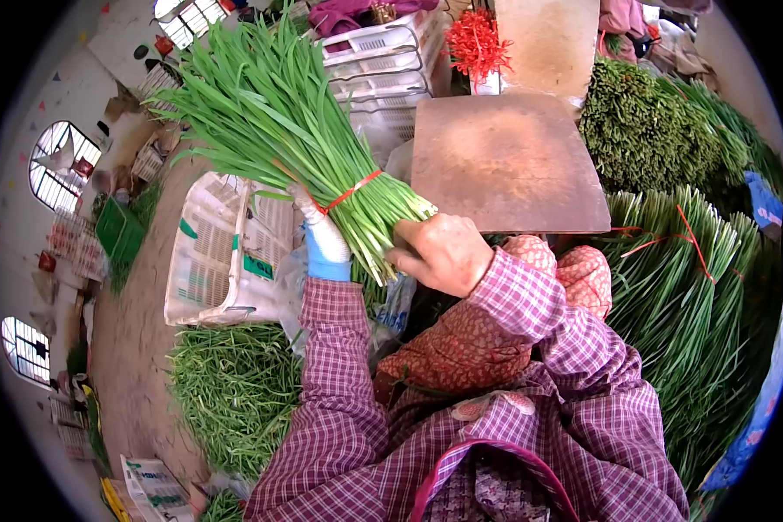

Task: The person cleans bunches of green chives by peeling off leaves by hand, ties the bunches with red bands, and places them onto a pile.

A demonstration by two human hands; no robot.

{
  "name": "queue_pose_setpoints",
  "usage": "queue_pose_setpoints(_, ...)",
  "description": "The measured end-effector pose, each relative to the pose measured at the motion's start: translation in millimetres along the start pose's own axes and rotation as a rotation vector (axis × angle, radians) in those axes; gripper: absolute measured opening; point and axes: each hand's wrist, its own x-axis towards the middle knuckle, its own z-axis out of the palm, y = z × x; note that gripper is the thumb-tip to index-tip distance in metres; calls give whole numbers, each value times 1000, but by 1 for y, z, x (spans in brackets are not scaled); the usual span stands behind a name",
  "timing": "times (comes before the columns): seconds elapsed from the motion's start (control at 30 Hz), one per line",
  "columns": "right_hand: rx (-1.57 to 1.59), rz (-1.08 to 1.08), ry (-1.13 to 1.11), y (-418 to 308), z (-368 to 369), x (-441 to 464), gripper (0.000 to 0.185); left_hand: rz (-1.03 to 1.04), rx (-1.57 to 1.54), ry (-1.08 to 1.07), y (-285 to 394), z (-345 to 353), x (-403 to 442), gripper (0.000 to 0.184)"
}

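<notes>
A bunch of green garlic chives [309,143] lies slantwise in front of me, leaves toward the upper left and pale stem ends toward the lower right. A red tie [350,190] circles it near the stems. My left hand [324,231], in a white glove with a blue cuff, supports the bunch from beneath; most of its fingers are hidden behind the leaves. At the stem ends, my bare right hand [448,252] is closed, its curled fingers gripping the lower stems. Just beyond the right hand is a brown square board [509,165].
White plastic crates [202,248] stand at left, with more stacked behind. Loose greens [230,387] are heaped below them. Tied chives [679,270] and a pile of thicker green stalks [644,130] fill the right side. Red ties [478,43] hang beyond the board.
</notes>
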Motion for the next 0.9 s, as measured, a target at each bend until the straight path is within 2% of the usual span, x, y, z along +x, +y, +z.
queue_pose_setpoints(0.1, 371, -121, -82, 5, -8, 4, 26, -31, -72, -44, -14, -26, 8, 79)
queue_pose_setpoints(0.23, 389, -191, -98, 3, -10, -7, 17, 13, -78, -31, -31, -39, 14, 75)
queue_pose_setpoints(0.27, 434, -136, -245, 1, -12, -14, 17, 147, -102, 19, -56, -70, 36, 75)
queue_pose_setpoints(0.33, 586, -291, -392, -8, -10, -43, 19, 278, -125, 71, -51, -66, 35, 75)
queue_pose_setpoints(0.4, 403, -268, -356, -6, -13, -88, 21, 71, -184, 39, 10, 3, 2, 75)
queue_pose_setpoints(0.47, 327, -109, -609, 12, -22, -118, 32, 101, -160, -5, 15, -13, 10, 79)
queue_pose_setpoints(0.53, 49, -185, -612, 26, -24, -136, 38, 121, -126, 78, 29, 1, -2, 80)
queue_pose_setpoints(0.6, -18, -105, -647, 17, -28, -123, 38, 120, -158, 53, 27, -9, 1, 78)
queue_pose_setpoints(0.67, 143, -77, -364, 4, -42, -94, 32, 123, -196, 32, 26, -15, 1, 76)
queue_pose_setpoints(0.73, 216, -118, -152, -4, -48, -72, 24, 120, -198, 109, 29, -12, -2, 77)
queue_pose_setpoints(0.77, 229, -86, -126, -7, -53, -65, 19, 97, -234, 72, 31, -7, -7, 76)
queue_pose_setpoints(0.9, 250, -42, 59, -7, -48, -51, 21, 135, -247, 74, 35, 2, -11, 74)
